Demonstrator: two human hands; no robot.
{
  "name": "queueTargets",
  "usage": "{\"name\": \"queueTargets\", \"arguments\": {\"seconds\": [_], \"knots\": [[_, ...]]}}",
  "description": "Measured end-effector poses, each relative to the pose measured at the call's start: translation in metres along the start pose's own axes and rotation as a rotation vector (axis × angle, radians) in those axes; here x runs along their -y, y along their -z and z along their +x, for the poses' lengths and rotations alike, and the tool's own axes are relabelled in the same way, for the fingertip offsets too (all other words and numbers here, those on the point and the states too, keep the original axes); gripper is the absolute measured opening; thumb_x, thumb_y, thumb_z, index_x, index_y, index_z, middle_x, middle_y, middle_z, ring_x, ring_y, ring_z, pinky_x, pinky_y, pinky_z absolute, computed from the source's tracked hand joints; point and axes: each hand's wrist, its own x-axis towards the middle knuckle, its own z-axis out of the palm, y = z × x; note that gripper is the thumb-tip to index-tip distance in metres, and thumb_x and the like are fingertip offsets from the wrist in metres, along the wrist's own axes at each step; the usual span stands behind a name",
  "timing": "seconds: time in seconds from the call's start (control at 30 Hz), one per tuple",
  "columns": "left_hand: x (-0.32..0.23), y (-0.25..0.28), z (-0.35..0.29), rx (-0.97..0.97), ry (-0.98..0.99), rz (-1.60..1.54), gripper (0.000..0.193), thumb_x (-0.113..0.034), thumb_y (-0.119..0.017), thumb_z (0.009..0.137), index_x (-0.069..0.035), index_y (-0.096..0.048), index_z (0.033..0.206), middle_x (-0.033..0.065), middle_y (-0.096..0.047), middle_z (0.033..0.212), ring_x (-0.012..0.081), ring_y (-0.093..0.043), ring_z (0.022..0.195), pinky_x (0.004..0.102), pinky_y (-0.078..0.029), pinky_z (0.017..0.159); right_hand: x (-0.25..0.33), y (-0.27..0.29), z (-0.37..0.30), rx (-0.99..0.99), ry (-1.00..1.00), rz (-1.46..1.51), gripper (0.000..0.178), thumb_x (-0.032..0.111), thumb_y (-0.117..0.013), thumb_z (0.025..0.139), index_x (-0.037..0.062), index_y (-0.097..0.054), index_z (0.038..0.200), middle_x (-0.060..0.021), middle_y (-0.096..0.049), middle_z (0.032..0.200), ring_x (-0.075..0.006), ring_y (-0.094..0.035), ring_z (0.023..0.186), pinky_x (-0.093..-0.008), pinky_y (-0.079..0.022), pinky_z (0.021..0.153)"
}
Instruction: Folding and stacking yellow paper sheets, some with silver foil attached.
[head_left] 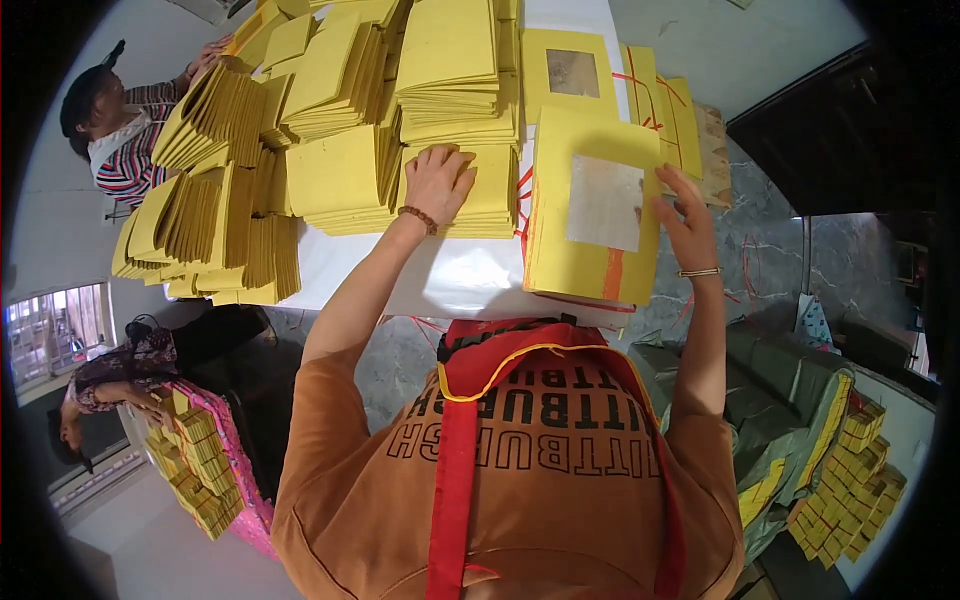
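Wearer: orange printed top with a red, yellow-edged apron strap, at 6 o'clock; both forearms reach up toward 12.
Surface: white, its near edge just above the apron.
Bundle: yellow paper sheets with a silver foil square and an orange stripe, at 1 o'clock on the surface's near edge, tied with red string.
Right hand, fingers spread flat against the bundle's right edge, nothing pinched; thin bangle on the wrist.
Left hand, at 12 o'clock, fingers spread and pressed palm-down on a low yellow stack just left of the bundle; beaded bracelet on the wrist.
Far stacks: taller yellow piles behind the low stack; fanned folded piles at 10 o'clock.
Second foil sheet, beyond the bundle.
Co-worker, striped top, at 10 o'clock, hand at the far piles.
Co-worker, dark patterned top, at 8 o'clock, beside small yellow packs.
Packs at 4 o'clock.
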Motion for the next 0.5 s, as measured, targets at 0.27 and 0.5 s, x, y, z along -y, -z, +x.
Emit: {"name": "queueTargets", "arguments": {"seconds": [0.27,0.5], "knots": [[-0.015,0.011,0.010,0.003,0.015,0.124,0.025,-0.025,-0.055,0.082,-0.013,-0.064,0.102,0.0072,-0.057,0.106,0.0261,-0.047,0.102,0.0419,-0.032,0.085,-0.002,-0.006,0.000,0.004,0.005,-0.041,0.039,0.014,-0.061,0.082,0.0040,-0.054,0.120,-0.0146,-0.046,0.130,-0.0232,-0.046,0.117,-0.0318,-0.038,0.095],[-0.043,0.038,0.016,-0.117,-0.170,-0.024,0.022,-0.016,-0.058,0.081,-0.009,-0.064,0.101,0.0075,-0.059,0.102,0.0249,-0.050,0.100,0.0392,-0.034,0.083,-0.006,-0.003,0.006,-0.041,-0.024,0.009,0.038,0.013,-0.060,0.083,0.0047,-0.055,0.120,-0.0111,-0.043,0.132,-0.0187,-0.048,0.111,-0.0307,-0.041,0.091]]}}
